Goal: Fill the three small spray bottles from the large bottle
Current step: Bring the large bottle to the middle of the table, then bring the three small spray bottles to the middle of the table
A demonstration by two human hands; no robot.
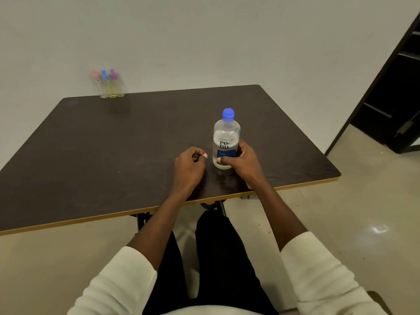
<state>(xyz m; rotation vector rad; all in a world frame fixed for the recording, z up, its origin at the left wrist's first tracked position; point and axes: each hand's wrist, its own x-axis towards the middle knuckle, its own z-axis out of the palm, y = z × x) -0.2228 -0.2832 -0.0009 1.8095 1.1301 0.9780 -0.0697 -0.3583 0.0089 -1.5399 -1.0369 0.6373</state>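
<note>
Large bottle (226, 138) upright on worktop (113, 142), near front edge, blue cap (228, 114) on; right hand (241, 161) wrapped round its lower body, likely to steady it for uncapping. Left hand (189, 163) just beside it, fingers curled, holding nothing, probably bound for the cap. Label reads "re-nu", "fresh" on a blue band; smaller print illegible. Three small spray bottles (108, 85) clustered at far left edge, caps on, well apart from the hands, so nothing filled yet
</note>
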